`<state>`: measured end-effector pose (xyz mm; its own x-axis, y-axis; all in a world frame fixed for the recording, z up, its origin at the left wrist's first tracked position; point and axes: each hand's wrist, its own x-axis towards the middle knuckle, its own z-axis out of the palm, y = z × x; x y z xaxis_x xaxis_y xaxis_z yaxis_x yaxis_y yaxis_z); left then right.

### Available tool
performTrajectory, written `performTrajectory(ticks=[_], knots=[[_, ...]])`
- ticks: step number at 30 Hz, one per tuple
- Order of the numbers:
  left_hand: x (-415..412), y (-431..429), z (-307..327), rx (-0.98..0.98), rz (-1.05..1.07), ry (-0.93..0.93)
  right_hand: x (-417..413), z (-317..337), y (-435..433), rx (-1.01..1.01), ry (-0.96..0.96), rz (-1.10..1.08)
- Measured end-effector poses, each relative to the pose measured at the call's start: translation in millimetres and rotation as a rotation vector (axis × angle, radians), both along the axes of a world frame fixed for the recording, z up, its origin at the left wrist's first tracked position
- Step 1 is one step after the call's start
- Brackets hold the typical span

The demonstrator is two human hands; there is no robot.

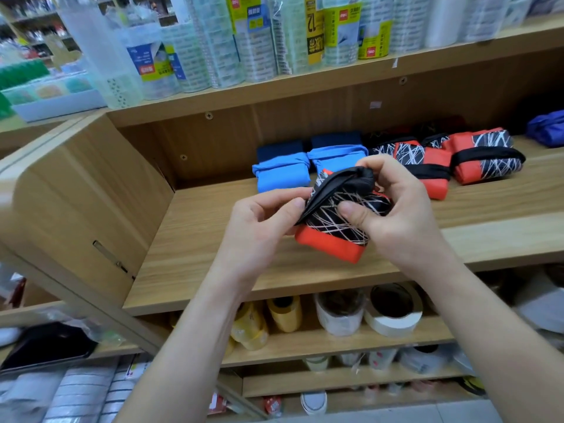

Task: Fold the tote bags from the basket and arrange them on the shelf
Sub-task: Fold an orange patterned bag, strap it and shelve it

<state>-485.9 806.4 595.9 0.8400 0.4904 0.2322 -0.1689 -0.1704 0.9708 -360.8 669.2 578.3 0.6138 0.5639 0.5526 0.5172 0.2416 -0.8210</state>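
Note:
A folded tote bag (331, 242), red with a black panel of white scribbled lines, is held just above the wooden shelf (198, 257). My left hand (259, 222) pinches its black strap at the left side. My right hand (396, 206) grips the bundle, thumb on the patterned front and fingers curled over the strap on top. Behind it on the shelf lie two folded blue bags (282, 174) and two folded red and black patterned bags (485, 155), each tied with its strap.
A loose blue bag (546, 129) lies at the shelf's far right. Wrapped rolls of tape (341, 32) fill the shelf above. Tape rolls (393, 309) and yellow rolls (283, 312) stand on the shelf below. A wooden side panel (82, 203) closes the shelf on the left.

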Motion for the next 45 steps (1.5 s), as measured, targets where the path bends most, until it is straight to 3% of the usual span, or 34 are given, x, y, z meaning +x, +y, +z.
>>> performTrajectory(ticks=[4,7,13,19,25,27,31,33,36,41,45], knots=[[-7,8,-10,0.335,-0.093,0.025,3,-4,5,0.134,0.452,0.184],[-7,6,-14,0.272,-0.187,-0.120,1,-7,10,0.135,0.614,0.297],[-1,-5,-19,0.033,-0.189,-0.276,-11,-9,15,0.206,0.729,0.241],[4,-23,-28,0.278,0.123,-0.329,-23,-3,23,0.261,0.790,-0.041],[2,-21,-27,0.337,0.144,-0.265,-27,-3,26,0.254,0.882,-0.140],[4,-16,-27,0.329,0.170,-0.251,-29,-4,24,0.251,0.907,-0.051],[10,-11,-29,0.197,0.249,-0.259,-32,-12,18,0.215,1.002,0.355],[12,-12,-32,0.202,0.268,-0.252,-30,-16,20,0.234,1.001,0.355],[13,-14,-33,0.324,0.318,-0.283,-28,-11,27,0.300,1.023,0.208],[11,-20,-32,0.806,0.396,-0.302,-25,1,32,0.347,1.053,0.072],[15,-16,-39,0.823,0.372,-0.247,-26,-1,41,0.392,1.113,0.005]])
